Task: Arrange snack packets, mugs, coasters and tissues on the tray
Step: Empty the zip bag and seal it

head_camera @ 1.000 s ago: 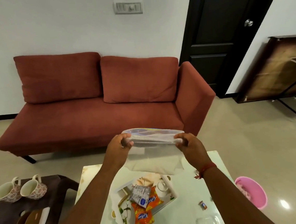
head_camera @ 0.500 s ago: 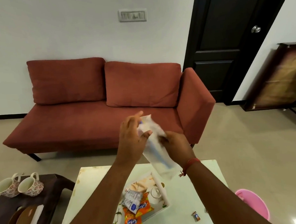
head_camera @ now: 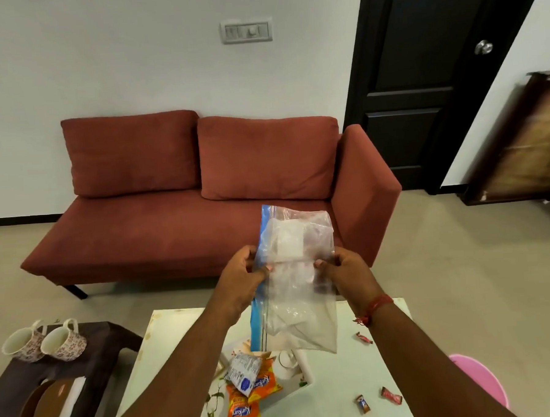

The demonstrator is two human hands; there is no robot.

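Observation:
I hold a clear zip bag (head_camera: 298, 286) with white tissues inside, upright above the white table (head_camera: 166, 348). My left hand (head_camera: 244, 277) pinches its left edge by the blue zip strip. My right hand (head_camera: 345, 271) pinches its right edge. Below it the white printed tray (head_camera: 303, 371) carries two orange snack packets (head_camera: 243, 414) and a silver one (head_camera: 244, 371). Two floral mugs (head_camera: 45, 343) stand on the dark side table (head_camera: 105, 344) at the left, beside round brown coasters (head_camera: 42, 408).
Three small wrapped candies (head_camera: 390, 395) lie on the table's right side. A pink bin (head_camera: 481, 379) stands on the floor at the right. A red sofa (head_camera: 202, 193) faces me across the floor, with a black door (head_camera: 435, 72) behind it.
The bag went from stretched wide between my hands, to bunched together, to held upright and spread flat. The view tilted down a little.

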